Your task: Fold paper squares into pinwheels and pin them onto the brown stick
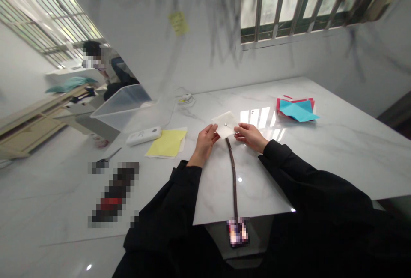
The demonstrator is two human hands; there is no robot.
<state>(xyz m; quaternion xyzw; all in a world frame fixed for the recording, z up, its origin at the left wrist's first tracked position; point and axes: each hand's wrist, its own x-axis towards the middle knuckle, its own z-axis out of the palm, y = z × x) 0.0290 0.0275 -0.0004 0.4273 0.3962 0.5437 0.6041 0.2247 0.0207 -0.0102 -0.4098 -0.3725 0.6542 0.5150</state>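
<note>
A cream paper square [225, 130] with a small shiny pin at its centre is held up over the table, at the upper end of a thin brown stick [233, 175]. My left hand [206, 141] pinches its left edge between thumb and fingers. At the lower right corner, my right hand [250, 137] grips the paper with its fingertips. The stick runs down from beneath the paper to the table's front edge. Whether the stick is fastened to the pin is hidden behind the paper.
Yellow paper sheets [167, 143] and a white oblong device [144, 136] lie left, near scissors [111, 156] and a blurred dark object [115, 194]. Blue and red papers [298, 110] are at right. Behind stands a clear plastic bin [118, 106]. A person [111, 70] sits far left.
</note>
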